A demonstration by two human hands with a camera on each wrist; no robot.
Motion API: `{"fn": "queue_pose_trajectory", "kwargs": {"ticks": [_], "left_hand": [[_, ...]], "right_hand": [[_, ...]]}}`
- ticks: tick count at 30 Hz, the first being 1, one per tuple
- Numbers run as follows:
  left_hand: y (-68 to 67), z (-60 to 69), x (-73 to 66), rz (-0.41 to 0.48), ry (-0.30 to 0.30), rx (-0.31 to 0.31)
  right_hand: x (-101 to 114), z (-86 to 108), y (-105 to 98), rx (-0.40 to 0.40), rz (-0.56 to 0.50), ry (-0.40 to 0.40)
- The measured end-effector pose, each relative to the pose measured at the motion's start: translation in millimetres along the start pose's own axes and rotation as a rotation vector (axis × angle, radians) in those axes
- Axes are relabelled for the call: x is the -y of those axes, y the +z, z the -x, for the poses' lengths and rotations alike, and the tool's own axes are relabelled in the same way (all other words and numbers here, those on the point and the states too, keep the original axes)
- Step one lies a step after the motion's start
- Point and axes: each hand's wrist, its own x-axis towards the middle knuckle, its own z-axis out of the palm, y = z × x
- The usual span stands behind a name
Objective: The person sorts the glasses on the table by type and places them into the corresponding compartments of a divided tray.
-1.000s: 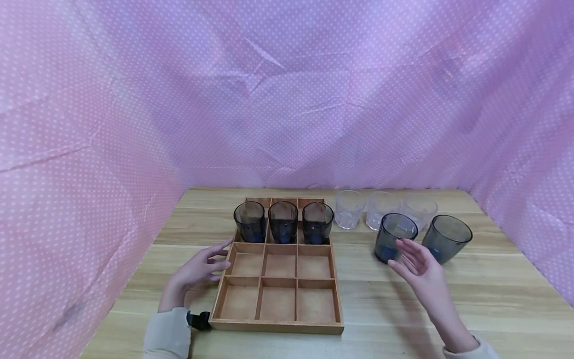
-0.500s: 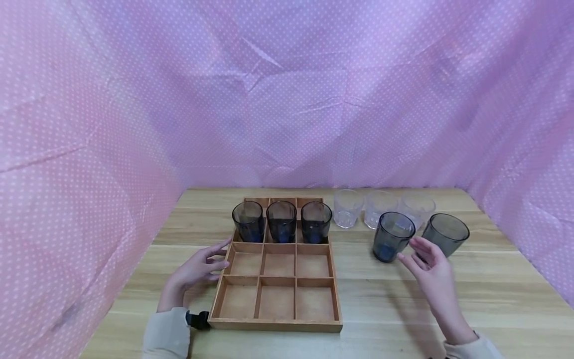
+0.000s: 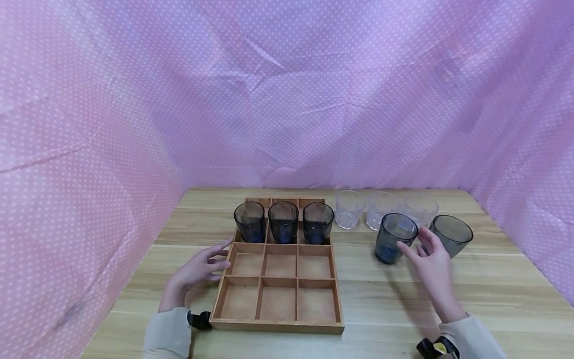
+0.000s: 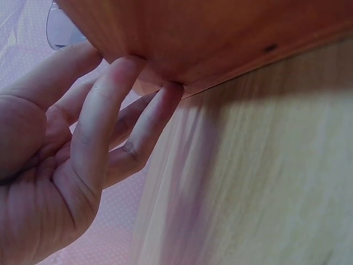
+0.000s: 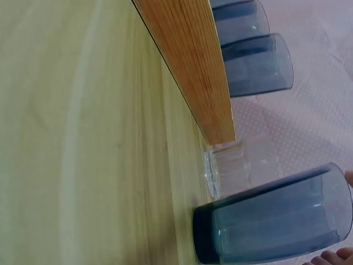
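Observation:
A wooden compartment tray [image 3: 276, 326] lies on the table. My left hand [image 3: 197, 271] touches its left side with extended fingertips, as the left wrist view also shows the fingers [image 4: 94, 118] against the wood. Right of the tray, a dark tinted glass tumbler [image 3: 391, 244] stands upright. Around its near right side is my right hand [image 3: 435, 271], thumb before the glass and index finger by the rim. In the right wrist view the tumbler [image 5: 276, 215] lies between the fingertips, with a slight gap to the lower ones. Another dark tumbler [image 3: 453, 234] stands behind that hand, partly hidden.
Three dark tumblers [image 3: 283, 222] stand side by side in the tray's far part. Three clear glasses [image 3: 349, 209] line the table's back right, partly covered by the dark ones. Pink dotted cloth [image 3: 287, 109] surrounds the table [image 3: 372, 309] behind and at both sides.
My right hand has shifted right and slightly away from me, from in front of the nearer dark tumbler to its right side. That tumbler and my left hand have stayed in place.

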Motion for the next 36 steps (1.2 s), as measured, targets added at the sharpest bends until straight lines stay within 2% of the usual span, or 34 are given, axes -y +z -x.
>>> {"fn": "queue_pose_trajectory", "kwargs": {"ticks": [5, 13, 20, 24, 29, 36], "left_hand": [[-0.9, -0.1, 0.0, -0.002, 0.003, 0.007], [-0.5, -0.2, -0.7, -0.001, 0.002, 0.005], [0.3, 0.9, -0.3, 0.001, -0.003, 0.003], [0.5, 1.5, 0.6, 0.006, -0.005, 0.002], [0.5, 1.0, 1.0, 0.004, -0.010, 0.000], [1.2, 0.3, -0.2, 0.006, -0.012, 0.003]], "right_hand": [[1, -9.0, -2, 0.080, 0.040, -0.027], [-8, -30.1, -6, 0.214, 0.076, -0.163], [-21, -43.5, -13, 0.309, 0.017, -0.265], [-23, -45.8, -13, 0.297, 0.017, -0.281], [-25, -46.4, -11, 0.239, 0.067, -0.281], [-24, -42.3, -9, 0.168, 0.066, -0.304]]}}
